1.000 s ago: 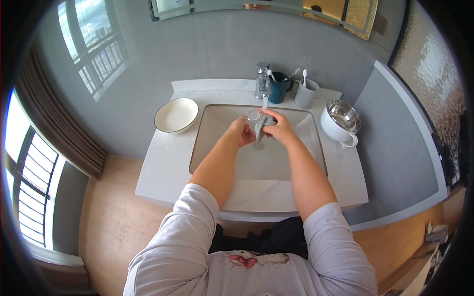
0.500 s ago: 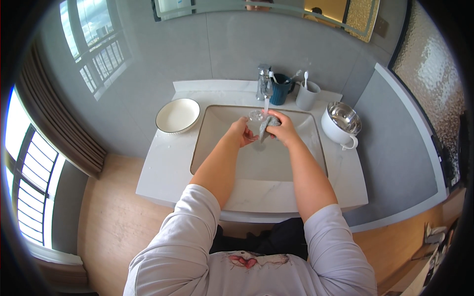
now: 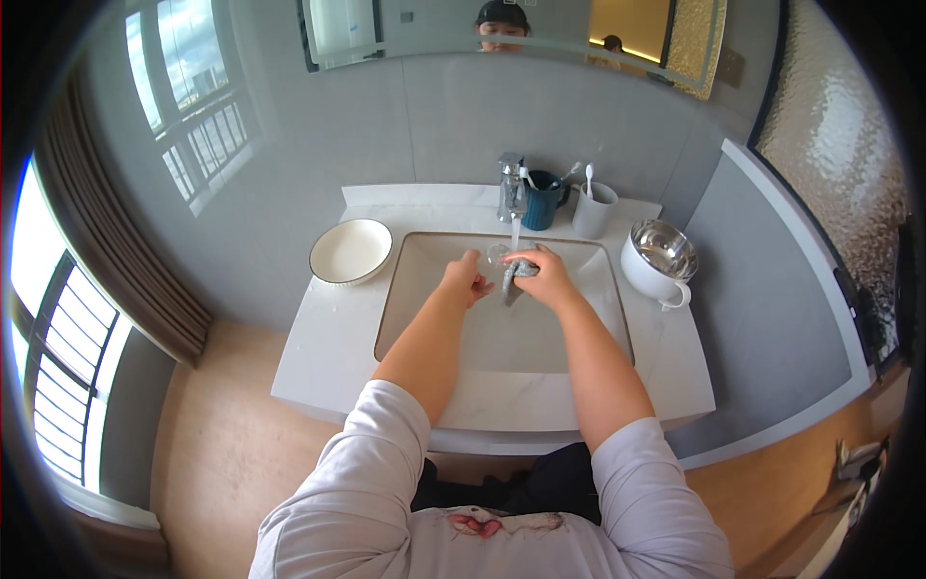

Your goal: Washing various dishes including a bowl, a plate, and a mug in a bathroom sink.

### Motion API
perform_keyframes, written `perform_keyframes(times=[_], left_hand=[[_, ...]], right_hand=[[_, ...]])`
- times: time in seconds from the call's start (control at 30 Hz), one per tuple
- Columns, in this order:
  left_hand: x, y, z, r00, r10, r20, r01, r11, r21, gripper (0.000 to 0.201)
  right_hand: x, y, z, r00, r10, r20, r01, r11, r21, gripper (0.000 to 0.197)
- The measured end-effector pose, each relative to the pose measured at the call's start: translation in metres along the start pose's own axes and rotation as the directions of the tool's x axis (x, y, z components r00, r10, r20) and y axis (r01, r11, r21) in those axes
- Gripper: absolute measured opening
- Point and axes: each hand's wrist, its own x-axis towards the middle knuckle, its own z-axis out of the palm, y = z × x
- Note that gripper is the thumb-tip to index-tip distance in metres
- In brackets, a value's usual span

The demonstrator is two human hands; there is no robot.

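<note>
Over the sink (image 3: 482, 352), my left hand (image 3: 467, 281) is closed on a clear, glass-like piece (image 3: 498, 255), whose round rim shows beside the thumb; its full shape is hard to make out. My right hand (image 3: 550, 278) grips a grey cloth (image 3: 515, 286), bunched and hanging below the fingers, right against the clear piece. Water (image 3: 516, 230) runs from the chrome faucet (image 3: 510, 188) down between my hands.
A cream bowl with a dark rim (image 3: 351, 251) stands on the counter left of the sink. To the right is a white cup with a steel inside and a handle (image 3: 660, 262). Behind are a dark teal mug (image 3: 542, 205) and a grey cup (image 3: 594, 212) with toothbrushes. A mirror (image 3: 434, 24) hangs above.
The view has tilted up a little, so the scene sits lower and more of the mirror shows. Both hands stay under the stream; the cloth has shifted slightly in my right hand.
</note>
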Motion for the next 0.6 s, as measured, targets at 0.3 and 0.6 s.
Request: perform_keyframes(times=[0.3, 0.6], left_hand=[[-0.017, 0.013, 0.011, 0.838, 0.545, -0.036, -0.479, 0.766, 0.429, 0.039], [-0.077, 0.062, 0.017, 0.574, 0.580, 0.578, -0.642, -0.120, 0.757, 0.031]], right_hand=[[-0.002, 0.005, -0.004, 0.957, 0.282, -0.063, -0.274, 0.954, 0.118, 0.025], [0.000, 0.011, -0.014, 0.931, 0.362, -0.036, -0.354, 0.925, 0.135, 0.027]])
